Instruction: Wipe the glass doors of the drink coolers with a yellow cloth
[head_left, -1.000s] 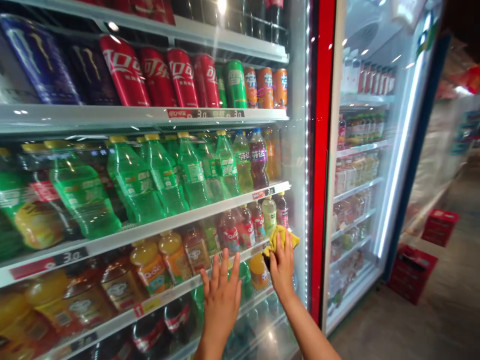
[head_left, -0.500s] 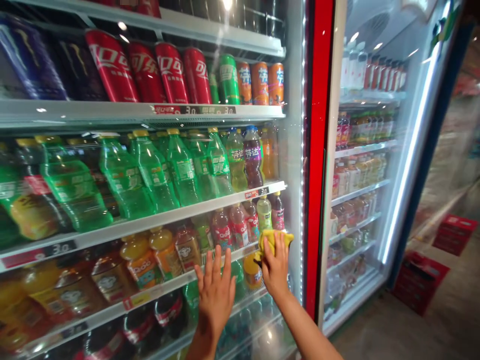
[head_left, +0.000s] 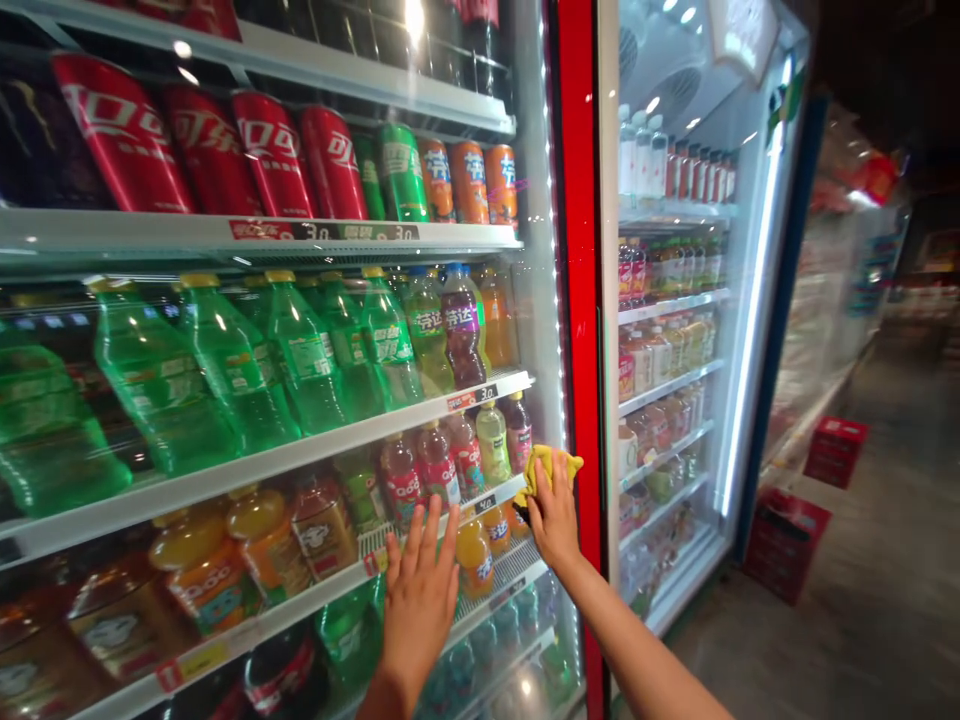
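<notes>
My right hand [head_left: 553, 520] presses a yellow cloth [head_left: 551, 468] to the glass door of a drinks cooler, near the door's right edge. Dark patches show on the cloth's lower left side. To the left, my left hand [head_left: 422, 590] lies with its fingers spread and nothing in it, palm toward the glass. Behind the glass, above my hands, are small bottles with pink labels [head_left: 437, 462] and an orange bottle [head_left: 475, 556]. Green bottles [head_left: 304, 345] fill the shelf above.
Red cans [head_left: 271, 150] line an upper shelf. A red door frame [head_left: 581, 250] stands right of the glass, beside a second lit cooler [head_left: 666, 390]. Red boxes [head_left: 786, 540] sit on the floor at the right.
The view has turned to the right, so the shelves appear further left. The cloth under my right hand is now closer to the red frame. My left hand stays spread.
</notes>
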